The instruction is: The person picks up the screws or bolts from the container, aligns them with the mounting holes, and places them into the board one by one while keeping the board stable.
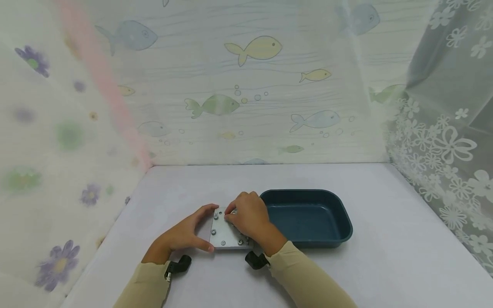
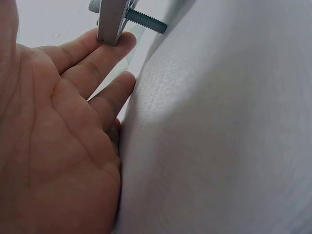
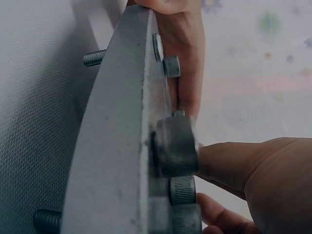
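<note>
A flat silver metal plate point(image 1: 227, 231) with several socket-head bolts lies in front of me, left of the tray. My left hand point(image 1: 188, 231) holds its left side, the thumb at the near corner and the fingers at the far corner. My right hand point(image 1: 250, 216) is over the plate, thumb and forefinger pinching at a bolt near the far edge; the fingers hide most of it. In the right wrist view, knurled bolt heads point(image 3: 183, 190) stand on the plate's face. A threaded shank point(image 2: 146, 20) sticks out of its underside in the left wrist view.
A dark blue rectangular tray point(image 1: 308, 244) stands just right of the plate, close to my right wrist. Both are on a white-covered table point(image 1: 385, 214). Patterned curtains point(image 1: 254, 128) enclose the back and sides. Black wrist cameras point(image 1: 181, 264) sit at both cuffs.
</note>
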`<state>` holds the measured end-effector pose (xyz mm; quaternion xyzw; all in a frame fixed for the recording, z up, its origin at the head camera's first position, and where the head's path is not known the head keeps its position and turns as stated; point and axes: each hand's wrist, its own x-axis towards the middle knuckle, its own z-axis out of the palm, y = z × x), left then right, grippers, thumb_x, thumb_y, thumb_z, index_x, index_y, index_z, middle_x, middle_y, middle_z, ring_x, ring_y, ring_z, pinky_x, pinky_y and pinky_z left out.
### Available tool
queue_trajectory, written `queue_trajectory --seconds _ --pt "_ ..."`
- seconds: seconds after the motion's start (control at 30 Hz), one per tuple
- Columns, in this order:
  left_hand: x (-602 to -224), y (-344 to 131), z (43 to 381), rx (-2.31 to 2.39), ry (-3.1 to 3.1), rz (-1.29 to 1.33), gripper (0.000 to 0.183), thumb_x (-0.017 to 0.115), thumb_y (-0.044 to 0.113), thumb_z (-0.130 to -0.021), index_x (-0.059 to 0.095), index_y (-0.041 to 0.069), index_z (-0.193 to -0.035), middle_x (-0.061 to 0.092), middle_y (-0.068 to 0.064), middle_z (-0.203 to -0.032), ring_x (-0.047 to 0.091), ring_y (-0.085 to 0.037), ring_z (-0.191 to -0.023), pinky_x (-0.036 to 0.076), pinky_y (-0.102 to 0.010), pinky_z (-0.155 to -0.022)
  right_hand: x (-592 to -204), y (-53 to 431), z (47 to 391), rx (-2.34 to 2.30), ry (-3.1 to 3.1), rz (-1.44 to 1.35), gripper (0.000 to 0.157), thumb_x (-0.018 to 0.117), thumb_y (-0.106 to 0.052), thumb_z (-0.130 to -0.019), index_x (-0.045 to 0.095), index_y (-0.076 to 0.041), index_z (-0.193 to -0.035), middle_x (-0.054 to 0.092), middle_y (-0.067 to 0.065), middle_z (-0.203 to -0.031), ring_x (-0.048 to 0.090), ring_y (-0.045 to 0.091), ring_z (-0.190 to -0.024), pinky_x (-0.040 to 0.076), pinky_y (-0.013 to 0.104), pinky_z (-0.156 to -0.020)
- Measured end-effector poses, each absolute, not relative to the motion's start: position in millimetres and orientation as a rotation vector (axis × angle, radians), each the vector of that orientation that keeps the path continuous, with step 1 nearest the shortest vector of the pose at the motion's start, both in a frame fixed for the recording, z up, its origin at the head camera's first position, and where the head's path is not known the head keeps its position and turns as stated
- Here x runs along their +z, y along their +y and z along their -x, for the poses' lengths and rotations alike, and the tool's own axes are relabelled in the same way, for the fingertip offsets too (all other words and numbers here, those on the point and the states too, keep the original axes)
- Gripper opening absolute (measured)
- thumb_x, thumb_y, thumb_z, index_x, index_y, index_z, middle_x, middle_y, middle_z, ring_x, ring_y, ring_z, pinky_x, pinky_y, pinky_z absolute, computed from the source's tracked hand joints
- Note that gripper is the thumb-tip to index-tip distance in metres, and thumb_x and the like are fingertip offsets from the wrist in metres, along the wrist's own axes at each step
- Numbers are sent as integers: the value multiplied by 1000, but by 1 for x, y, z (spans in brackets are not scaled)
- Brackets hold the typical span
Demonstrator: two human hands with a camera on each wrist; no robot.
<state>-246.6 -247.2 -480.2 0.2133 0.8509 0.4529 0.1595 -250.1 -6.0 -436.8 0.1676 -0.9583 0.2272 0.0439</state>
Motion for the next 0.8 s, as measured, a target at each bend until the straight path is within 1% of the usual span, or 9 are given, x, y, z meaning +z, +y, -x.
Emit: queue_trajectory --seconds 0.27,0.53,0.8 --pt "-481 -247 246 1274 2458 -616 118 98 40 -63 33 24 -160 36 2 -166 25 -26 -158 14 -63 -126 -436 -6 247 656 -2937 -505 6 83 -41 -87 84 -38 -92 70 -3 -106 57 16 -97 49 32 -80" --pt "-480 -248 246 1277 2460 -615 118 98 40 -63 33 23 -160 37 -1 -166 25 -27 -157 13 -64 -126 -439 -7 249 670 -2928 -507 5 82 -41 -87 84 -39 -91 70 -5 -105 55 14 -95 48 31 -79" --pt "-482 -248 247 1284 2454 -620 118 98 40 -64 33 24 -160 37 -1 -166 25 -27 -157 14 -64 -125 -440 -7 250 618 -2924 -515 6 80 -41 -88 84 -39 -92 70 -5 -103 55 15 -93 48 31 -78"
